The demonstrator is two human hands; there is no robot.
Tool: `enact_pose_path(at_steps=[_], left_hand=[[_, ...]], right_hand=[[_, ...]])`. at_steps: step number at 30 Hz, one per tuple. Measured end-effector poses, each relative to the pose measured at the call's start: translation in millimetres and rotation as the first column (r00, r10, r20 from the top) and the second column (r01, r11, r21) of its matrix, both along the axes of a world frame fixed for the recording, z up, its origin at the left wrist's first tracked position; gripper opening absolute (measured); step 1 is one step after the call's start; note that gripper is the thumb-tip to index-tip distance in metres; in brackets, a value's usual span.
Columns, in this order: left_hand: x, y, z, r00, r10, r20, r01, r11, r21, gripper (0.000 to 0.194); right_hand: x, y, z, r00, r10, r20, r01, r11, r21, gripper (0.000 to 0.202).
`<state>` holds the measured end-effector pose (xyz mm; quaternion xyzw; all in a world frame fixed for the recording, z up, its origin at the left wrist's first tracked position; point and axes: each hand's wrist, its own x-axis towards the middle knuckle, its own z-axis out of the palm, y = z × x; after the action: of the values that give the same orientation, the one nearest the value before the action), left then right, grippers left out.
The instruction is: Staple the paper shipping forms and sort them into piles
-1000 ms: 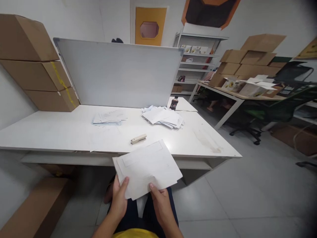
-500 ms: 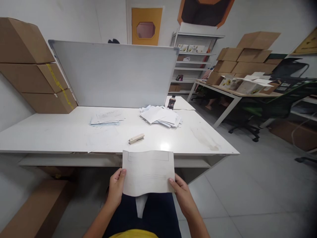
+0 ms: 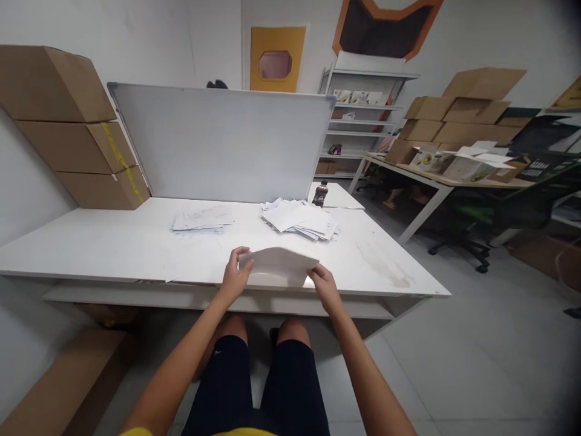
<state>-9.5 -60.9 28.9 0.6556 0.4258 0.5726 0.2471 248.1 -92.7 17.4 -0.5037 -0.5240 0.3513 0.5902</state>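
Observation:
A white paper (image 3: 284, 264), perhaps several sheets, is held up at the front edge of the white table (image 3: 149, 245), bowed and seen nearly edge-on. My left hand (image 3: 236, 275) pinches its left end between thumb and fingers. At the right end, my right hand (image 3: 323, 284) grips it the same way. Behind the paper lies a messy pile of papers (image 3: 299, 218). Farther left is a smaller, flatter stack of papers (image 3: 202, 219). The stapler is not visible now; the held paper covers that part of the table.
A whiteboard (image 3: 222, 145) stands along the table's back edge. Cardboard boxes (image 3: 97, 145) are stacked at the left end. A dark bottle (image 3: 320, 194) stands behind the paper pile. To the right are another table (image 3: 426, 175) with boxes and an office chair (image 3: 512, 212).
Both hands have moved forward and up in the view, bringing the paper from above my lap to the table edge. The paper has tipped from facing me to nearly edge-on.

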Motion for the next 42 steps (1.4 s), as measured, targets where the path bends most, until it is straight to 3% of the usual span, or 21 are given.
enact_pose_path(at_steps=[4,8,11,14,17,19,22,24,26,29,33,42], left_hand=[[2.3,0.9,-17.7,0.999,-0.012,-0.036,0.011,1.000,-0.029,0.030],[0.4,2.8,-27.8,1.000,-0.002,-0.023,-0.001,0.995,-0.103,0.032],[-2.4,-0.6,-16.2,1.000,-0.005,0.002,0.005,1.000,-0.028,0.034],[-1.3,1.5,5.9,0.996,-0.088,-0.006,0.088,0.992,0.089,0.037],[11.5,19.3,21.5,0.974,-0.045,-0.223,0.058,0.997,0.051,0.032],[25.3,35.9,22.5,0.851,0.085,-0.519,-0.120,0.992,-0.035,0.034],[41.9,56.6,12.7,0.533,0.001,-0.846,-0.271,0.948,-0.169,0.035],[43.9,65.0,3.7,0.399,-0.078,-0.914,-0.224,0.958,-0.179,0.028],[38.5,70.2,-4.5,0.348,-0.072,-0.935,-0.123,0.985,-0.122,0.023],[25.6,75.6,-14.1,0.351,-0.004,-0.937,-0.022,1.000,-0.013,0.023],[19.0,82.9,-23.2,0.365,0.106,-0.925,0.017,0.993,0.121,0.021],[24.2,87.0,-24.0,0.346,0.118,-0.931,0.136,0.975,0.175,0.015]], right_hand=[[0.7,5.7,-19.6,1.000,-0.020,-0.006,0.020,1.000,-0.002,0.026],[-1.5,4.2,-20.1,0.997,0.071,-0.018,-0.072,0.997,-0.029,0.033],[4.9,4.6,-14.8,0.998,0.058,0.004,-0.058,0.998,-0.020,0.031],[23.7,11.3,-14.2,0.999,-0.048,0.005,0.048,0.997,-0.058,0.025],[46.1,27.2,-21.8,0.979,-0.198,-0.045,0.190,0.972,-0.135,0.021],[57.4,40.3,-30.3,0.958,-0.282,-0.043,0.272,0.948,-0.164,0.019],[66.9,56.4,-42.3,0.936,-0.342,0.078,0.351,0.920,-0.177,0.015],[70.0,62.4,-47.1,0.926,-0.342,0.161,0.370,0.907,-0.199,0.013],[72.1,64.6,-49.4,0.918,-0.331,0.216,0.376,0.902,-0.215,0.012],[74.2,63.8,-50.9,0.919,-0.307,0.246,0.358,0.912,-0.202,0.012],[75.0,62.2,-52.0,0.938,-0.279,0.205,0.319,0.926,-0.203,0.013],[74.6,60.1,-51.2,0.931,-0.232,0.281,0.297,0.929,-0.219,0.013]])
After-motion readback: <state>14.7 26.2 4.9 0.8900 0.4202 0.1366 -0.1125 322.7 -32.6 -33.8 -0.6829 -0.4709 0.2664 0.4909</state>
